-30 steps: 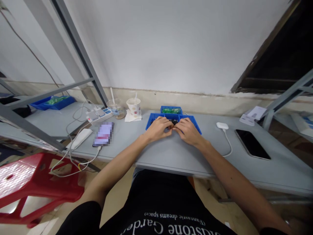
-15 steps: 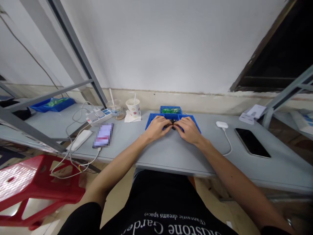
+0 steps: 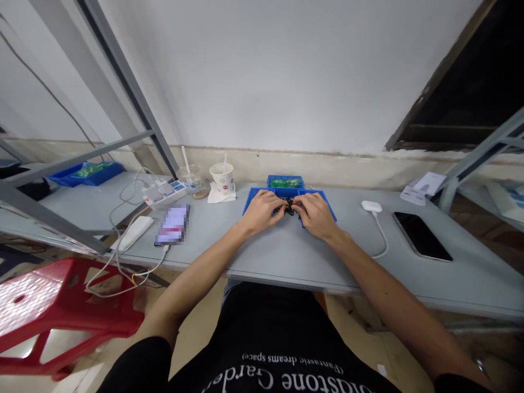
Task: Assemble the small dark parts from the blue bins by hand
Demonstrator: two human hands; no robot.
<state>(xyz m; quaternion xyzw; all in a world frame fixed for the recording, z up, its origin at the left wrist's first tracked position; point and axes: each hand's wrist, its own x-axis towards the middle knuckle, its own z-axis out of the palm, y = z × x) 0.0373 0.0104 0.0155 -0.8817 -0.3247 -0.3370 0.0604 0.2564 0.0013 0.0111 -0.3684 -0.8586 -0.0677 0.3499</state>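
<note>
My left hand (image 3: 262, 212) and my right hand (image 3: 315, 214) meet over a blue bin (image 3: 252, 195) on the table. The fingers of both are closed in a pinch, the tips almost touching. Between them is a small black part (image 3: 290, 203), too small to make out its kind. More black pieces (image 3: 280, 209) lie in the bin just under the fingertips, partly covered by the hands. A blue compartment (image 3: 320, 195) spreads out behind my right hand. Farther back, a smaller blue bin (image 3: 285, 178) holds green packets (image 3: 282, 184).
At left stand a paper cup (image 3: 222, 177), a plastic cup (image 3: 193, 181), a power strip (image 3: 170, 192) with cables and a phone (image 3: 173, 225). To the right lie a white earphone case (image 3: 371, 206) on a cable and a dark phone (image 3: 422, 236). A red stool (image 3: 69, 311) is beside the table.
My fingertips have drawn slightly apart, and more of the black pieces show between the hands. Both hands remain over the blue bin.
</note>
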